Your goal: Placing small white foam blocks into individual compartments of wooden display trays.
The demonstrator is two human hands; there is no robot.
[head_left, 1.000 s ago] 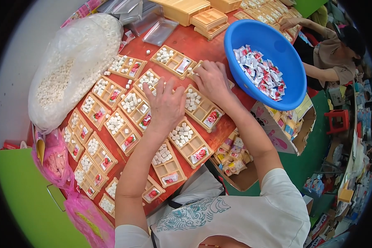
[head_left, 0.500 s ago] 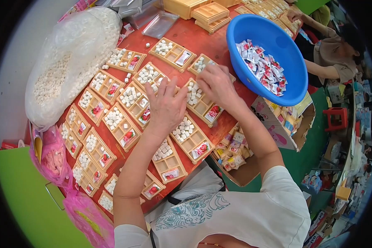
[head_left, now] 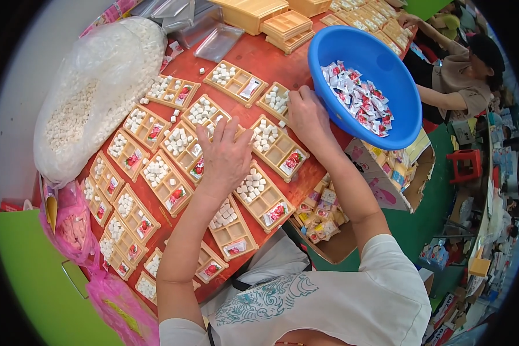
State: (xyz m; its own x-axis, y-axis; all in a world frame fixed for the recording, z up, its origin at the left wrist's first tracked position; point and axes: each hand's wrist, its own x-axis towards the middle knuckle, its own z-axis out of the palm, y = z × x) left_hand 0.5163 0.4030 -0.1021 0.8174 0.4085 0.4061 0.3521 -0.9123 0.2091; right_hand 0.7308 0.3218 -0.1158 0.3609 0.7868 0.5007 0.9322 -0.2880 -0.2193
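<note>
My left hand (head_left: 226, 158) hovers palm down, fingers apart, over a compartmented wooden tray (head_left: 176, 151) with white cubes and a red-and-white packet. Its fingertips are near the cubes; whether they touch any is unclear. My right hand (head_left: 310, 120), fingers bent and close together, is at the right end of a smaller wooden tray (head_left: 286, 92) of white cubes (head_left: 275, 99). It hides that end, and what the fingers hold does not show. Between my hands lies another tray (head_left: 281, 153), with cubes at its far end and a strawberry-print packet (head_left: 292, 161) at its near end.
Similar filled trays cover the red table (head_left: 213, 86). A big clear bag of white cubes (head_left: 75, 115) stands at left. A blue basin (head_left: 406, 86) of small packets sits at right, with cardboard boxes (head_left: 380, 179) below. Another person (head_left: 461, 86) is at far right.
My right hand has shifted right along the smaller tray, uncovering more of its cubes. My left hand has drawn slightly nearer to me. The view has shifted a little.
</note>
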